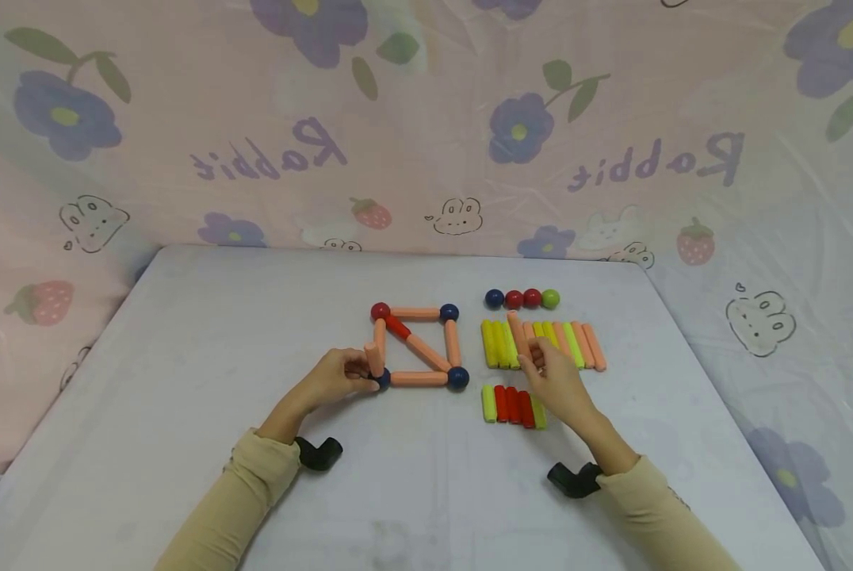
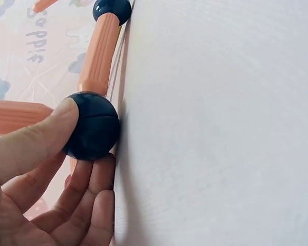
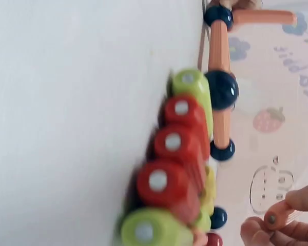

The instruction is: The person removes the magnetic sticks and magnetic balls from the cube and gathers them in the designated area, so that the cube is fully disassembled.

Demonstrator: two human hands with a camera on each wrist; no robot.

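Observation:
A square of orange magnetic sticks lies on the table, with a dark blue ball (image 1: 458, 378), two more dark blue balls and a red ball (image 1: 380, 312) at its corners. A short red stick (image 1: 397, 327) and an orange stick form its diagonal. My left hand (image 1: 335, 375) holds the near-left blue ball (image 2: 94, 128) between thumb and fingers. From that ball an orange stick (image 1: 374, 359) stands up. With thumb and fingertips my right hand (image 1: 558, 383) pinches another orange stick (image 1: 517, 331), raised over the row of long sticks; its metal-tipped end shows in the right wrist view.
Long yellow, green and orange sticks (image 1: 587, 346) lie in a row at right. Short green and red sticks (image 1: 514, 406) lie nearer, and a line of loose balls (image 1: 532, 298) farther back. A printed curtain (image 1: 412, 143) hangs behind the white table (image 1: 205, 341).

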